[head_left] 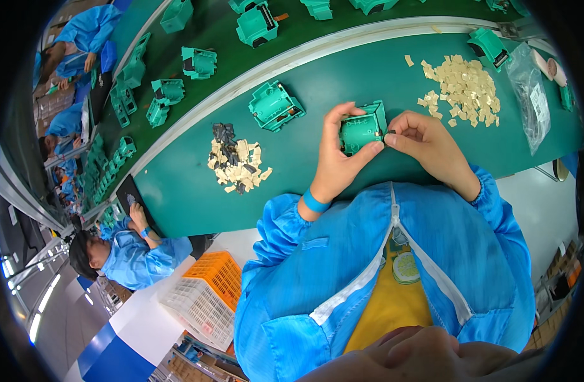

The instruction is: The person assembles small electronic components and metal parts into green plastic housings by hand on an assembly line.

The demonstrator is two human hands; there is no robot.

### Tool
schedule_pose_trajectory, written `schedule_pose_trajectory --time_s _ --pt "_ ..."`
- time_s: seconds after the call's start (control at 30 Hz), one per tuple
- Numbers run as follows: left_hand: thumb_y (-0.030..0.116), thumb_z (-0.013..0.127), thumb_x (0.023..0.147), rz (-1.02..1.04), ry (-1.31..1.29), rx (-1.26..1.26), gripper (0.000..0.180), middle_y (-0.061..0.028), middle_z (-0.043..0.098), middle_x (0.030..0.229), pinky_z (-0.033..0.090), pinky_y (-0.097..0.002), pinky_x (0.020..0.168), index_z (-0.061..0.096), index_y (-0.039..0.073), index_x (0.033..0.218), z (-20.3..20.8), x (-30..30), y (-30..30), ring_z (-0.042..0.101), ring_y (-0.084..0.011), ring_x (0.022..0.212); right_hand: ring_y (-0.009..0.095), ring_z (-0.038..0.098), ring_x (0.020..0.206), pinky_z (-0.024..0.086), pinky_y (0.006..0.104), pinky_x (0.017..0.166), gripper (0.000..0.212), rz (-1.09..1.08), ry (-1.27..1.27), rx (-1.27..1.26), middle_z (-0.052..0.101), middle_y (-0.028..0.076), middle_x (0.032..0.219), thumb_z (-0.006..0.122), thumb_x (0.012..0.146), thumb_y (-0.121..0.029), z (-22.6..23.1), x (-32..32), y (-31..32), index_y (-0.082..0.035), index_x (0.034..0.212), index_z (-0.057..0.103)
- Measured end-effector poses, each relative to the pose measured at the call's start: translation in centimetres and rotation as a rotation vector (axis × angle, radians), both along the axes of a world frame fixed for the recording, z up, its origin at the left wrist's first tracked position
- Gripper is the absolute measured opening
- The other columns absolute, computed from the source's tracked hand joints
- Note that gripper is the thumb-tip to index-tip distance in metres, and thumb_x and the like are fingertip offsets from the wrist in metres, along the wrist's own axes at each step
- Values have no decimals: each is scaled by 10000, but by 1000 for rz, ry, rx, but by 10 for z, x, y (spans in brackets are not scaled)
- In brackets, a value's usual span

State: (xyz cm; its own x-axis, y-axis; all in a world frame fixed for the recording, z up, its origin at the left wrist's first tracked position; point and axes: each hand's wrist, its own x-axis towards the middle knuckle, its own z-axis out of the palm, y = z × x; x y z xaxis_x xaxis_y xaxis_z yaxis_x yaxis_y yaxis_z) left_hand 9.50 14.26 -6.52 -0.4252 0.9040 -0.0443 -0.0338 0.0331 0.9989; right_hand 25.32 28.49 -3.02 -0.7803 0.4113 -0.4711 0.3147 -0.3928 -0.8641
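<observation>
My left hand (340, 159) grips a green plastic housing (362, 127), a box-like moulded part, from its left side and underneath. My right hand (425, 143) pinches at the housing's right edge, thumb and fingers closed on a small dark piece there. Both hands hold it just above the green table (190, 191), close to my body. I wear a blue smock with a blue wristband on my left wrist.
A second green housing (275, 106) lies on the table to the left. A heap of tan pads with dark parts (236, 160) sits at the left, another tan heap (460, 89) and a clear bag (530, 95) at the right. More housings ride the far conveyor (196, 62). Co-workers in blue (136, 251) sit left; an orange and white crate (206, 296) stands below.
</observation>
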Motion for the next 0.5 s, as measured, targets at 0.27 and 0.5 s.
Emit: schedule_pose_trajectory --time_s 0.27,0.5 --pt "-25 770 854 3 154 -93 705 -144 511 1387 487 -372 1041 402 58 1450 7 -3 -14 536 -229 1266 64 614 835 506 234 756 135 -58 48 55 616 4 927 723 954 -98 -10 -6 -13 7 949 638" --pt "-26 758 852 10 164 -135 704 -145 514 1396 484 -365 1041 400 61 1452 17 -6 -23 547 -230 1261 92 637 882 523 256 779 127 -13 23 81 601 30 1002 712 957 -85 -1 -11 -17 24 955 648"
